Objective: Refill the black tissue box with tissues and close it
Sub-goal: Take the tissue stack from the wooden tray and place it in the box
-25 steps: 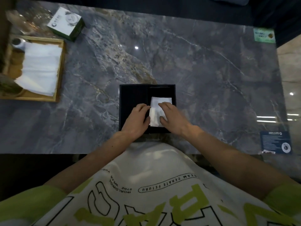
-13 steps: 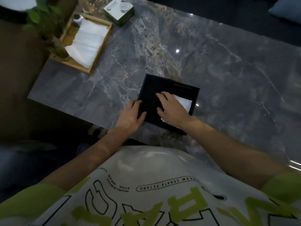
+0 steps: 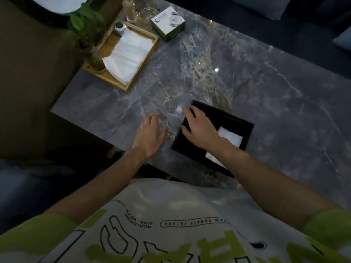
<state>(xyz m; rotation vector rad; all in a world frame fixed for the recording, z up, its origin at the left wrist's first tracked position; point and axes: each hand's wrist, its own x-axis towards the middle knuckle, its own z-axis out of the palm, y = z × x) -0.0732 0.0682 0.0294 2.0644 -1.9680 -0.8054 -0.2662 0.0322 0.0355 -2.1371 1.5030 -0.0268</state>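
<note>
The black tissue box (image 3: 235,124) lies flat near the front edge of the grey marble table (image 3: 228,76). A white tissue (image 3: 230,136) shows on its right part, partly hidden by my right forearm. My right hand (image 3: 199,128) rests palm down on the box's left part, fingers spread toward its far left corner. My left hand (image 3: 150,135) hovers over the bare table just left of the box, fingers apart and holding nothing. A stack of white tissues (image 3: 127,56) lies in the wooden tray (image 3: 146,59) at the far left.
A potted plant (image 3: 89,35) and a small jar (image 3: 120,28) stand in the tray. Glassware (image 3: 140,10) and a green-and-white carton (image 3: 168,22) sit behind it. The table's left edge drops to a dark floor; cushions lie beyond the far edge.
My left hand has come off the box and moved left over the table. My right hand slid toward the box's far left corner. The view has swung left.
</note>
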